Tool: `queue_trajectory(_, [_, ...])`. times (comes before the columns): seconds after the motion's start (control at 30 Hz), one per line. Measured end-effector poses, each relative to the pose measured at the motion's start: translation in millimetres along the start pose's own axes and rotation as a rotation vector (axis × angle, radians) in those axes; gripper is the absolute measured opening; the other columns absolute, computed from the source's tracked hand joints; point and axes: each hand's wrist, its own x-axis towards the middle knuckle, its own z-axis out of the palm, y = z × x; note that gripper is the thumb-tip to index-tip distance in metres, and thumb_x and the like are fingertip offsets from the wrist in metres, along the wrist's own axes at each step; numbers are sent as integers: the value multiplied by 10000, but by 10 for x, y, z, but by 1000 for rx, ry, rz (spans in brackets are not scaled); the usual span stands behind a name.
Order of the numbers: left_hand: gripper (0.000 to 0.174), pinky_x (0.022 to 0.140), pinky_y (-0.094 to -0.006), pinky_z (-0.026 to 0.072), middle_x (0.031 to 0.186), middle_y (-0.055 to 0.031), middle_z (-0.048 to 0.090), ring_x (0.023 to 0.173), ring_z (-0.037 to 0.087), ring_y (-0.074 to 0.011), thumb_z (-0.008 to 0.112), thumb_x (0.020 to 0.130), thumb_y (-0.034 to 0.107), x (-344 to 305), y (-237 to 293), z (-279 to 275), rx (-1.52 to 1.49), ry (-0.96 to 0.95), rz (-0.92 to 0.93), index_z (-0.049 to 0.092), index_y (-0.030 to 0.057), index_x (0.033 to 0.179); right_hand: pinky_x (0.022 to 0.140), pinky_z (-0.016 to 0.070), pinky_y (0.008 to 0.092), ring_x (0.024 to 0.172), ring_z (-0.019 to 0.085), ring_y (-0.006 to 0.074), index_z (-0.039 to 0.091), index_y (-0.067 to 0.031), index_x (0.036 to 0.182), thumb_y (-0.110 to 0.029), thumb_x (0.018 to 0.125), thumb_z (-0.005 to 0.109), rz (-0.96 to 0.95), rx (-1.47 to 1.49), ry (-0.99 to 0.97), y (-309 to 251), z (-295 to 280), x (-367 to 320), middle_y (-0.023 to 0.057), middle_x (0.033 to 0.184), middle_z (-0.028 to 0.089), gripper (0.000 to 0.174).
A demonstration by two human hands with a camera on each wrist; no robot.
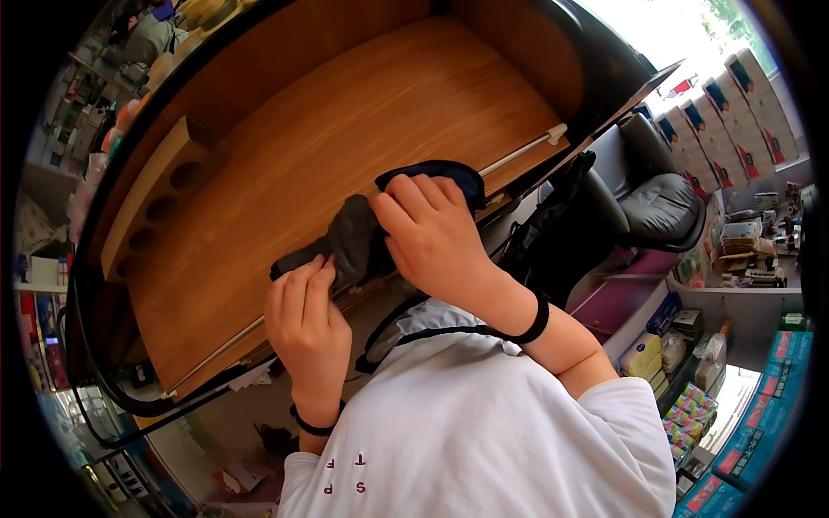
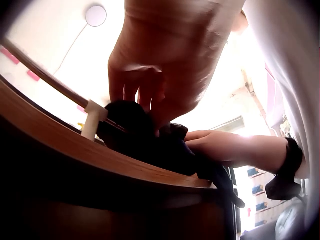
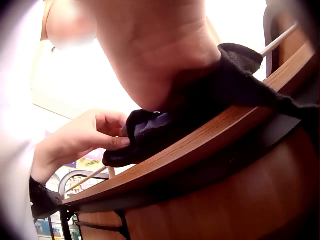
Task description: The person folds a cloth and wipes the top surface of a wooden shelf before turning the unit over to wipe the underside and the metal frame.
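A soft dark cloth item, grey at its bunched middle point(image 1: 351, 240) and navy at its right end point(image 1: 466, 181), lies along the desk's front edge. My left hand point(image 1: 306, 311) pinches its left end between thumb and fingers. Over the navy part my right hand point(image 1: 432, 233) bends its fingers and grips the fabric. The left wrist view has the dark cloth point(image 2: 150, 145) bunched over a thin rod beside a pale bracket point(image 2: 92, 120). In the right wrist view, the left thumb presses the cloth's edge point(image 3: 132, 135), while my right fingertips are hidden in the folds.
The wooden desktop point(image 1: 345, 121) spreads out beyond my hands, with the white rod point(image 1: 518, 154) along its front edge. A wooden rack with round holes point(image 1: 155, 203) stands at the left. A black chair point(image 1: 652, 190), paper packs point(image 1: 725, 125) and stocked shelves point(image 1: 743, 289) lie to the right.
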Motion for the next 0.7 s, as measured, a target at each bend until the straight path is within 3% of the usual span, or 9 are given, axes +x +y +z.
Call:
queue_trajectory(0.07, [256, 859, -424, 556, 1067, -80, 736, 1002, 691, -303, 717, 804, -132, 13, 69, 24, 34, -2, 2, 732, 23, 1007, 998, 469, 417, 1082, 625, 296, 638, -13, 1198, -42, 806, 709, 1, 58, -78, 56, -142, -9, 128, 1197, 639, 399])
queue_trajectory(0.13, [327, 886, -435, 550, 1083, -86, 733, 1020, 689, -310, 684, 769, -161, 63, 118, 30, 62, -40, -27, 727, 19, 1039, 1121, 453, 432, 1250, 625, 337, 616, -9, 1398, -13, 833, 706, -3, 160, -136, 104, -326, 31, 154, 1380, 632, 572])
queue_trajectory(0.2, [361, 888, -441, 546, 1086, -103, 730, 1022, 686, -334, 662, 741, -183, 131, 176, 45, 35, -35, -3, 714, 13, 1040, 1214, 413, 453, 1356, 594, 358, 570, 12, 1492, -71, 890, 692, -50, -12, -267, 20, -842, 89, 184, 1490, 596, 619])
queue_trajectory(0.27, [395, 889, -448, 542, 1090, -120, 727, 1024, 682, -359, 639, 713, -204, 173, 221, 57, 16, -34, 13, 701, 7, 1042, 1048, 485, 415, 1241, 630, 306, 631, 54, 1401, -136, 864, 699, -232, -243, -398, -63, -1349, 189, 198, 1366, 647, 574])
queue_trajectory(0.33, [365, 897, -440, 543, 1094, -94, 733, 1043, 688, -314, 674, 749, -151, 227, 252, 99, 67, -88, 83, 734, 25, 1063, 1121, 487, 432, 1209, 646, 314, 723, 58, 1206, -173, 852, 675, -254, -50, -690, -211, -1802, 294, 188, 1248, 698, 426])
queue_trajectory(0.4, [376, 894, -435, 542, 1098, -92, 735, 1047, 687, -309, 668, 743, -140, 276, 278, 218, 70, -88, 117, 742, 32, 1070, 938, 545, 370, 1000, 662, 263, 757, 43, 953, -139, 747, 703, -255, -85, -595, -439, -2014, 254, 140, 988, 699, 281])
queue_trajectory(0.43, [374, 891, -429, 541, 1095, -88, 736, 1042, 688, -305, 663, 743, -138, 302, 341, 276, 67, -69, 113, 744, 34, 1066, 769, 532, 332, 856, 629, 226, 719, -4, 786, -102, 673, 715, -279, -166, -760, -534, -2195, 362, 94, 860, 647, 150])
queue_trajectory(0.7, [374, 861, -411, 535, 1080, -62, 734, 1019, 686, -279, 651, 756, -127, 564, 700, 574, 14, -87, 133, 750, 56, 1066, 759, 536, 337, 877, 649, 241, 710, -7, 795, -102, 701, 730, -326, -50, -668, -453, -2383, 404, 96, 869, 659, 135])
